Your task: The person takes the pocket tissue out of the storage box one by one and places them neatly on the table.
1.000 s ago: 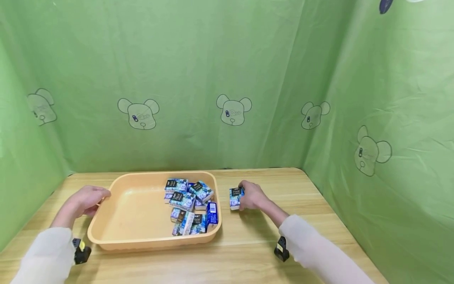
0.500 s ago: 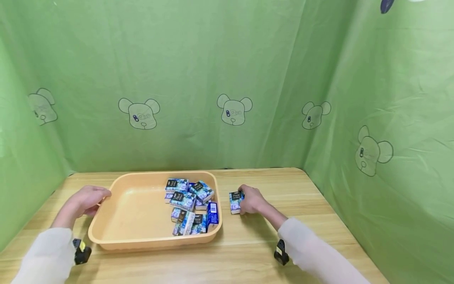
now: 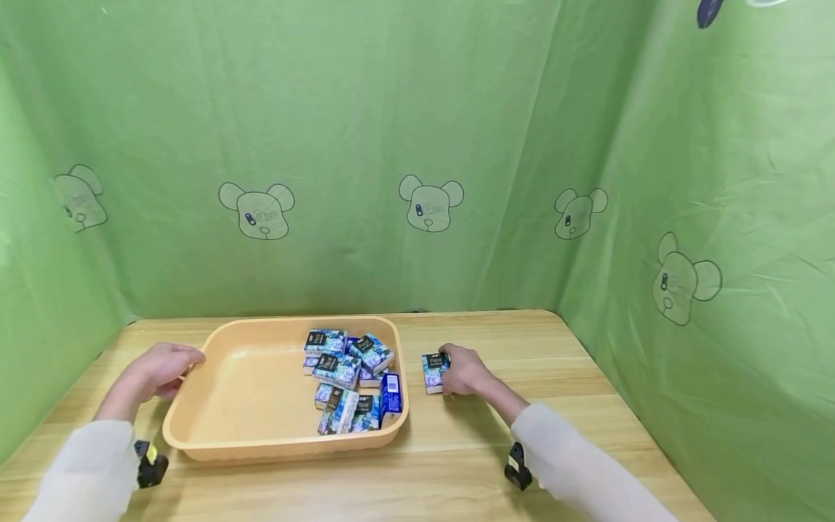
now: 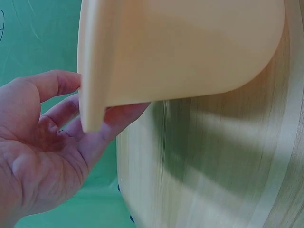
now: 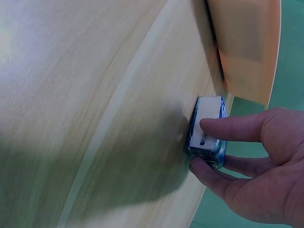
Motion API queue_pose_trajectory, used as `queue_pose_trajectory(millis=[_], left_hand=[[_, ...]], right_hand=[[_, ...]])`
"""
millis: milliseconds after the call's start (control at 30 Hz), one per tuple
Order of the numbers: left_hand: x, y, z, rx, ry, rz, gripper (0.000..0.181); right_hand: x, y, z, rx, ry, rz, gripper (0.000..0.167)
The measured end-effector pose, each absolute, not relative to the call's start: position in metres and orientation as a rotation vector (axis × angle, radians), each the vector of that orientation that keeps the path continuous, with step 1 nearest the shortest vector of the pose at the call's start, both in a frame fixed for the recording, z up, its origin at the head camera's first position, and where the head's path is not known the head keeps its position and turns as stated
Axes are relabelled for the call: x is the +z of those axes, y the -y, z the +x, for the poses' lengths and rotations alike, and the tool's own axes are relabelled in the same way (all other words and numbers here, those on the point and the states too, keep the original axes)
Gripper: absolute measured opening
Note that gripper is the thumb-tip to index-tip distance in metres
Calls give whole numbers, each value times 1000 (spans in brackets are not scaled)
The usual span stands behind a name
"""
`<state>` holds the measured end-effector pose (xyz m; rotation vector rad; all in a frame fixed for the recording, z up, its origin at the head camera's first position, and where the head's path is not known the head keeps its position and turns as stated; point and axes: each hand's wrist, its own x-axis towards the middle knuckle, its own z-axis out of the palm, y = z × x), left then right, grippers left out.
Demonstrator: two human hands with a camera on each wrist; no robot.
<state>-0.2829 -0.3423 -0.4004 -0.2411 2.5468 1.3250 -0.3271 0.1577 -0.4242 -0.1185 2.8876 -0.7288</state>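
With 12 o'clock at the far side, the right hand pinches a small blue-and-purple, printed rectangular packet with a black label, thumb and fingers on opposing sides, spread only as wide as the packet. It sits label up, on or just above the pale wood-grain table, at 3 o'clock from a shallow peach plastic tray with rounded corners. A strip of wood separates packet and rim; a wider stretch runs to the table's edge at 3 o'clock. The left hand grips the tray's rim at 10 o'clock, thumb outside, fingers underneath. Similar packets pile from 1 to 5 o'clock inside; bare tray floor spans the 9 o'clock side. Green printed cloth hangs beyond the table's 12 o'clock edge.
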Motion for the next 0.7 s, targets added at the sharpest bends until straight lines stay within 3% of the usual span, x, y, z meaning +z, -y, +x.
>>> queue_pose_trajectory(millis=[700], left_hand=[[-400,342,-282,1307,-2553,-244,62]], right_hand=[[-426,-161,-329,-687,-2910,-140,91]])
